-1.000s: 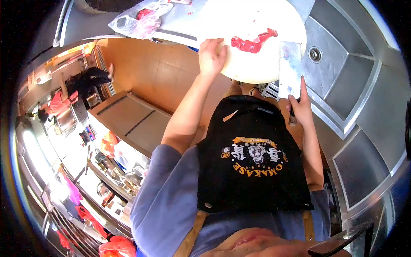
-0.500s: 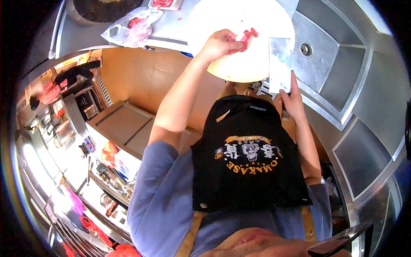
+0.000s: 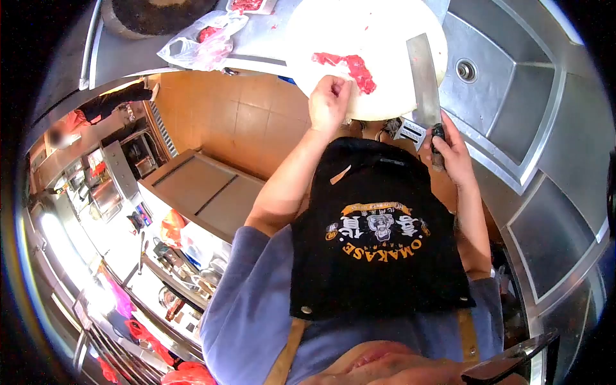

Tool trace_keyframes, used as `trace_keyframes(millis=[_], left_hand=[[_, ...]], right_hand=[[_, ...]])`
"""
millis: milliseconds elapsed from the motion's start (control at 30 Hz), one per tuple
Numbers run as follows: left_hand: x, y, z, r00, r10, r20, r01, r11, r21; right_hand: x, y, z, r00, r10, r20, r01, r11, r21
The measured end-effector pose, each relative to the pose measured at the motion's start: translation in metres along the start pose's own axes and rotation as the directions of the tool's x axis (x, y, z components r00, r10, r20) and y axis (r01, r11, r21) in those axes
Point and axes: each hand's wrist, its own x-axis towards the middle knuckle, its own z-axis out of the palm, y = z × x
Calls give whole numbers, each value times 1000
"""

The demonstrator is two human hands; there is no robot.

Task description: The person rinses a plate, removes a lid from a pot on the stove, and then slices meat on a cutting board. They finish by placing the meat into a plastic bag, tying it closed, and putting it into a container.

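A piece of red meat [image 3: 356, 69] lies spread on the round white cutting board [image 3: 391, 38]. Just below its left part is my left hand [image 3: 330, 101], with fingers curled closed at the board's near edge; whatever they may hold is too hidden to tell. My right hand [image 3: 452, 149] grips the dark handle of a cleaver [image 3: 422, 80]. The cleaver's broad blade reaches over the right side of the board, apart from the meat.
A steel sink [image 3: 487, 70] is right of the board. On the counter at left are a plastic bag [image 3: 215, 48] with red meat, a white tray [image 3: 264, 6] of meat and a dark round pan [image 3: 154, 16]. A person [image 3: 77, 119] is at far left.
My left hand has moved back toward me and off the meat, which now lies spread differently. The cleaver has turned in my right hand, and its handle now shows.
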Motion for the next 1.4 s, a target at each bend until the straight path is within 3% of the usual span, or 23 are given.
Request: trace_keyframes(millis=[33, 67, 100, 167, 200, 233, 333, 367, 433, 467, 533, 667, 733, 833, 1067, 1267, 1333, 1367, 1400], left_hand=[[4, 0, -7, 955, 295, -43, -285, 945, 159], [10, 1, -13, 820, 571, -39, -532, 785, 317], [20, 2, -17, 816, 576, -34, -539, 782, 311], [51, -1, -20, 575, 814, 87, -799, 536, 272], [67, -10, -18, 545, 822, 163, -830, 501, 246], [74, -13, -18, 541, 825, 164, -835, 502, 227], [76, -10, -22, 494, 839, 230, -864, 442, 241], [73, -13, -21, 487, 841, 234, -869, 440, 226], [71, -11, -21, 474, 852, 222, -874, 426, 233], [68, -10, -20, 451, 862, 231, -888, 409, 209], [71, -18, -16, 453, 856, 249, -890, 419, 178], [67, -22, -14, 464, 847, 259, -885, 429, 182], [65, -23, -12, 481, 836, 262, -876, 446, 186], [63, -24, -9, 507, 825, 248, -861, 476, 177], [62, -20, -10, 502, 835, 227, -864, 476, 163], [62, -22, -9, 501, 833, 237, -863, 458, 215], [61, -20, -9, 498, 838, 222, -864, 457, 210], [61, -19, -9, 500, 840, 210, -863, 462, 205], [60, -19, -9, 497, 842, 212, -865, 458, 206]], right_hand=[[-3, -11, 6, 993, 118, 21, -119, 977, 178], [-1, 1, 5, 997, 43, 71, -56, 977, 203], [-1, 2, 10, 997, 40, 62, -52, 977, 205], [-1, 1, 26, 984, 104, -144, -114, 991, -66], [-1, -1, 40, 977, 33, -212, -80, 974, -214], [1, -1, 47, 970, 62, -237, -146, 923, -357], [2, -25, 91, 958, -245, -146, 51, 652, -757], [4, -21, 101, 954, -273, -122, 101, 678, -728], [1, -22, 117, 984, -136, -118, -7, 624, -781], [-2, -19, 120, 981, -140, -136, -19, 625, -780], [-12, -8, 128, 951, -285, -122, 38, 498, -866], [-24, -8, 137, 964, -219, -151, -35, 458, -888], [-22, -1, 139, 945, -289, -154, -19, 421, -907], [-10, -2, 141, 959, -254, -124, -18, 382, -924], [18, -4, 138, 950, -298, -95, 37, 408, -912], [58, -16, 144, 970, -208, -123, -25, 420, -907], [77, -8, 139, 906, -417, -77, 181, 545, -819], [86, -9, 134, 904, -420, -79, 182, 545, -819], [94, -15, 129, 922, -351, -163, 148, 708, -690]])
